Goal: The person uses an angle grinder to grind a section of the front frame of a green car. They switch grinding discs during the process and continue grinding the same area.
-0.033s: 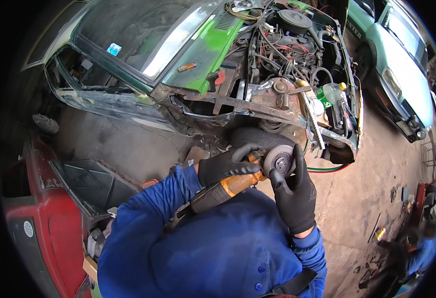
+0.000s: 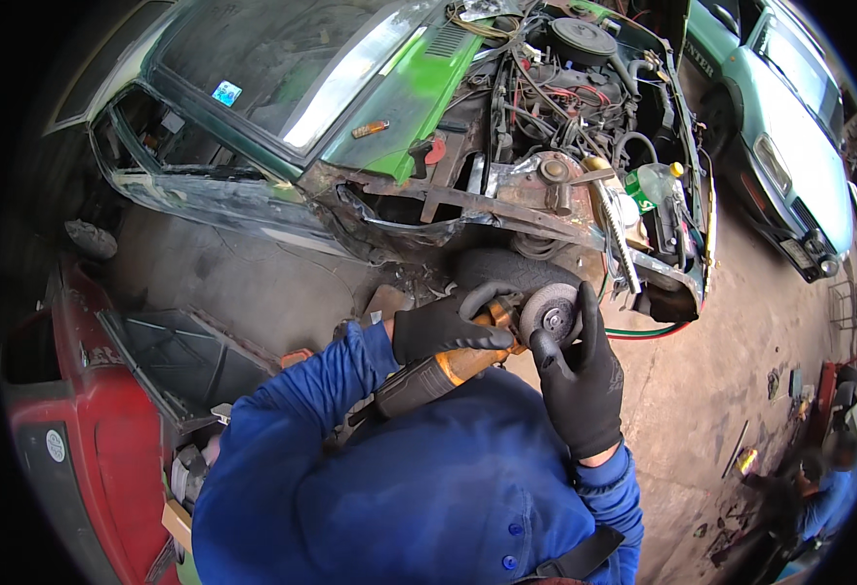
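Note:
An orange and black angle grinder (image 2: 458, 365) lies slantwise in front of my chest, its head toward the upper right. On that head sits a round grey disc (image 2: 551, 314) with a dark hub, its face turned up toward me. Black-gloved, my left hand (image 2: 445, 327) is closed round the grinder's neck, the thumb over the top near the disc. My right hand (image 2: 581, 375), gloved too, holds the disc's rim between thumb and fingers from the right side. The grinder's underside is hidden by my blue jacket.
Ahead stands a partly stripped green car (image 2: 399, 107) with its engine bay bare. A plastic bottle (image 2: 651, 185) rests on its front. Red bodywork (image 2: 121, 439) is at the left, a pale blue vehicle (image 2: 789, 146) at the right. A person (image 2: 823, 502) crouches at the lower right.
Both hands and the grinder keep nearly the same place. The view has shifted only very slightly.

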`<control>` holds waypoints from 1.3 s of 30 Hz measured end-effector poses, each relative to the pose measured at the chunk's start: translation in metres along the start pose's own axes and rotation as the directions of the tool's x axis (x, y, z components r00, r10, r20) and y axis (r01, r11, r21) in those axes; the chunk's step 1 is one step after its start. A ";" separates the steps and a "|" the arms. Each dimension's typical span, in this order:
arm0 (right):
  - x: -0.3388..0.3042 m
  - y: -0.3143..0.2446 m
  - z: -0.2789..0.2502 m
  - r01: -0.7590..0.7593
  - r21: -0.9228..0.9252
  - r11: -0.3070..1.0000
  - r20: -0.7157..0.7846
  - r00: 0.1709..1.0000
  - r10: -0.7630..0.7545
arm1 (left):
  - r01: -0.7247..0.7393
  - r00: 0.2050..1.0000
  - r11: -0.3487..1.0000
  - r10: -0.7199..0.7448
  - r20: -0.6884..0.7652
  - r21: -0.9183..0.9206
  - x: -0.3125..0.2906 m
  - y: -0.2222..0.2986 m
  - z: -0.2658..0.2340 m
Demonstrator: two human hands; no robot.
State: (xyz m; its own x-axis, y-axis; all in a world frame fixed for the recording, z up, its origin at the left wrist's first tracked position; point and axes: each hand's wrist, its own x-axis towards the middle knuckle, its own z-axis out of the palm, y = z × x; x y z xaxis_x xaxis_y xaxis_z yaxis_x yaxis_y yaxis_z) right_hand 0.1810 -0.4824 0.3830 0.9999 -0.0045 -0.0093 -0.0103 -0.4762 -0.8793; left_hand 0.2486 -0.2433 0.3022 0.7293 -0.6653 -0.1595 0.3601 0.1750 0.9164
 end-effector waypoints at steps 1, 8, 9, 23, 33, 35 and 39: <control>0.001 -0.002 -0.001 -0.036 -0.031 0.999 0.044 0.998 0.037 | -0.051 0.999 0.982 0.050 0.012 0.184 0.001 -0.002 -0.001; 0.028 -0.007 0.006 0.298 -0.355 0.886 0.027 0.951 -0.309 | 0.019 1.000 0.980 -0.015 -0.022 0.196 0.004 -0.002 -0.006; 0.040 -0.004 0.004 0.378 -0.366 0.850 0.082 0.923 -0.375 | 0.023 0.999 0.974 -0.015 -0.041 0.225 0.008 0.000 -0.010; 0.175 -0.030 0.048 0.613 -0.577 0.539 0.268 0.766 -0.584 | -0.035 0.984 0.976 0.072 0.164 -0.217 0.066 0.010 -0.087; 0.255 -0.032 0.032 0.943 -0.208 0.259 0.888 0.293 -0.353 | 0.080 0.937 0.937 0.045 0.345 -0.339 0.091 0.014 -0.146; 0.271 -0.027 0.015 0.868 -0.351 0.351 0.821 0.466 -0.329 | 0.013 0.970 0.934 0.075 0.230 -0.356 0.095 0.016 -0.155; 0.294 -0.009 0.004 0.521 -0.714 0.468 0.355 0.846 -0.399 | -0.109 0.993 0.975 0.114 0.013 -0.194 0.094 0.022 -0.186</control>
State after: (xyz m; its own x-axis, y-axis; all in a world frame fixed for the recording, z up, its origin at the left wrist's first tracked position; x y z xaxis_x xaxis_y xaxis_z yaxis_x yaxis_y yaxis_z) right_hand 0.4753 -0.4758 0.3856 0.8494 0.4983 0.1738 0.5160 -0.8532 -0.0758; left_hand 0.4334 -0.1676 0.2388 0.7581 -0.6503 -0.0494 0.3840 0.3838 0.8398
